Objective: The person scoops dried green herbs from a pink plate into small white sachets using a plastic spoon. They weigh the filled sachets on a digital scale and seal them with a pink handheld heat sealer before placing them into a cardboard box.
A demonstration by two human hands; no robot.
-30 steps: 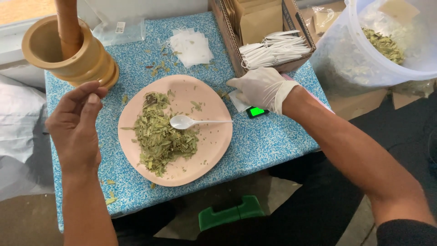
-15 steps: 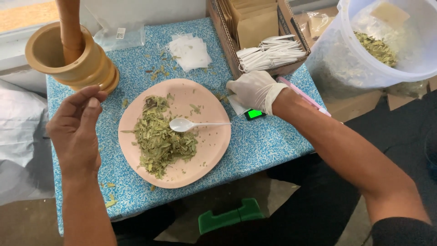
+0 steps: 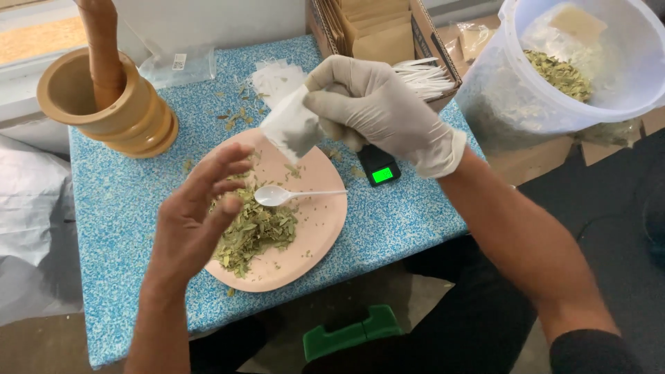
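Right hand (image 3: 388, 111) gloved, fingers pinched shut on small white sachet (image 3: 291, 128), held above pink plate (image 3: 315, 239) far rim. Left hand (image 3: 194, 215) bare, fingers spread, empty, just below-left of sachet, over dried leaves (image 3: 253, 232); white spoon (image 3: 284, 197) between.

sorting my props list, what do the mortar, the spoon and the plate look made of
Mortar: looks like turned wood, tan and matte, with ridged rings around its body.
Spoon: likely plastic, white, thin and smooth.
Plate: pale pink with a dull finish; plastic or ceramic, cannot tell which.
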